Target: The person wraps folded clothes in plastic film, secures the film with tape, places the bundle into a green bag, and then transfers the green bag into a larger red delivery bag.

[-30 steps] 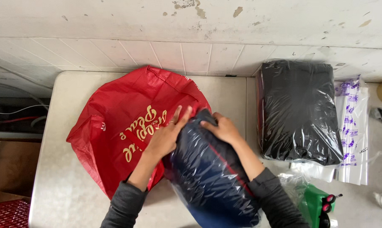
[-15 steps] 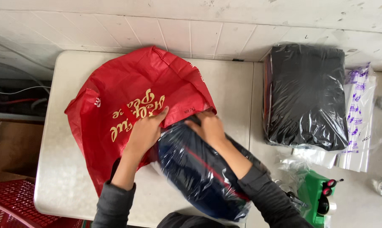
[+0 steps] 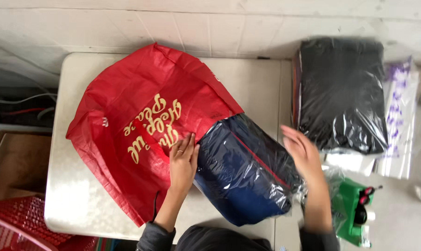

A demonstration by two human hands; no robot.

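Pressing flat with spread fingers, the left hand (image 3: 182, 165) is resting on the red woven bag (image 3: 145, 130), right at its mouth. The right hand (image 3: 302, 151) is hanging open beside the dark blue clothes packet (image 3: 245, 174), holding nothing. The packet is lying on the white table (image 3: 75, 204), mostly outside the bag, only its top corner tucked in, so most of it is not inside yet.
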